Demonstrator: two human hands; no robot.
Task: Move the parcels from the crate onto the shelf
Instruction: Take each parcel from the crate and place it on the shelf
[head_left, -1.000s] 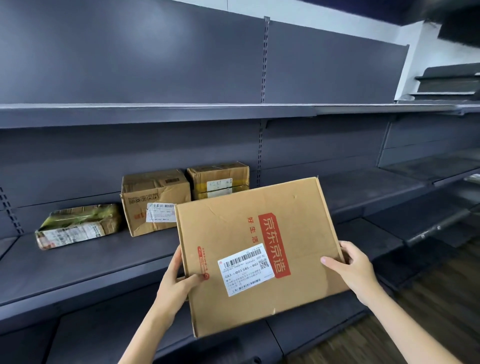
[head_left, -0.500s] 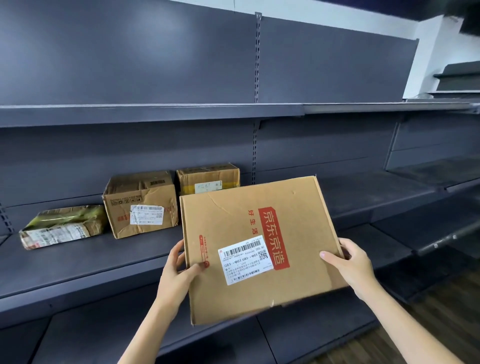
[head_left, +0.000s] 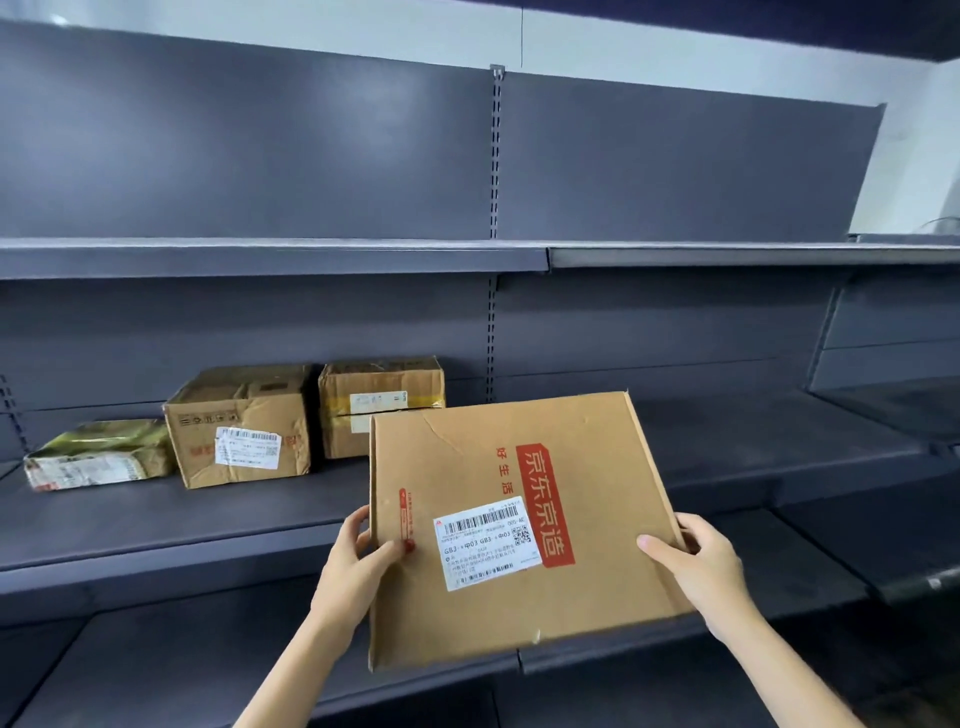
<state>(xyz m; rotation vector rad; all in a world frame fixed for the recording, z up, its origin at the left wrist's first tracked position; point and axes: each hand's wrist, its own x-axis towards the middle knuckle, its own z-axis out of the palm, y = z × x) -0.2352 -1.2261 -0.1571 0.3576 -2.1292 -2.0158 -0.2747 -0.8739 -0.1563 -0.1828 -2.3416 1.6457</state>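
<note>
While three parcels already sat on the shelf, a flat box was gripped at its sides by the left hand and right hand, just before the shelf. It was not yet put down, and the crate was not seen.

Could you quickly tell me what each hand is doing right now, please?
Left hand: grips the left edge of the flat cardboard parcel.
Right hand: grips the parcel's right edge.

Brown flat parcel — red print (white barcode label) — before a dark-grey shelf.
</note>
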